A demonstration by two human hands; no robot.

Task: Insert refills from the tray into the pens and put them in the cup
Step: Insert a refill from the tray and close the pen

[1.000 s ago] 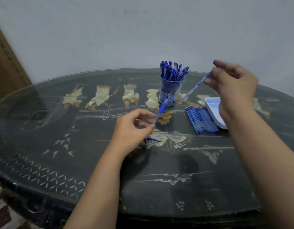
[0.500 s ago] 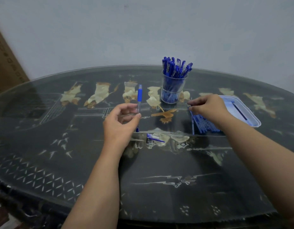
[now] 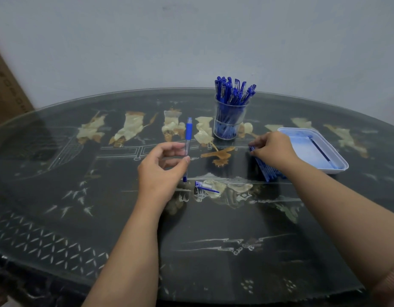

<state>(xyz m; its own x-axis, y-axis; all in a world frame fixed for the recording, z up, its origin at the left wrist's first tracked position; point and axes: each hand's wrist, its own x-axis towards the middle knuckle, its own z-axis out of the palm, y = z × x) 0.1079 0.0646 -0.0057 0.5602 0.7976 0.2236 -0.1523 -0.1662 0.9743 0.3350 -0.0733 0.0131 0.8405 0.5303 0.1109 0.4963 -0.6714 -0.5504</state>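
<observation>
My left hand (image 3: pixel 162 167) holds a clear pen barrel with a blue grip (image 3: pixel 187 140) upright, its tip end pointing away from me. My right hand (image 3: pixel 273 149) rests on a pile of thin blue sticks (image 3: pixel 268 170) just left of the tray, its fingertips pinched on the far end of one stick. The pale blue tray (image 3: pixel 302 131) holds a single refill (image 3: pixel 322 152). Behind the hands stands a clear cup (image 3: pixel 229 122), filled with several capped blue pens. A blue pen cap (image 3: pixel 206 186) lies on the table between my hands.
The dark oval glass-topped table (image 3: pixel 103 218) has inlaid pale figures. A plain wall rises behind it, and a cardboard box (image 3: pixel 5 89) stands at the far left.
My right hand came down from above the tray to the pile of blue sticks and stays there. My left hand turned the barrel upright. The view shifted slightly.
</observation>
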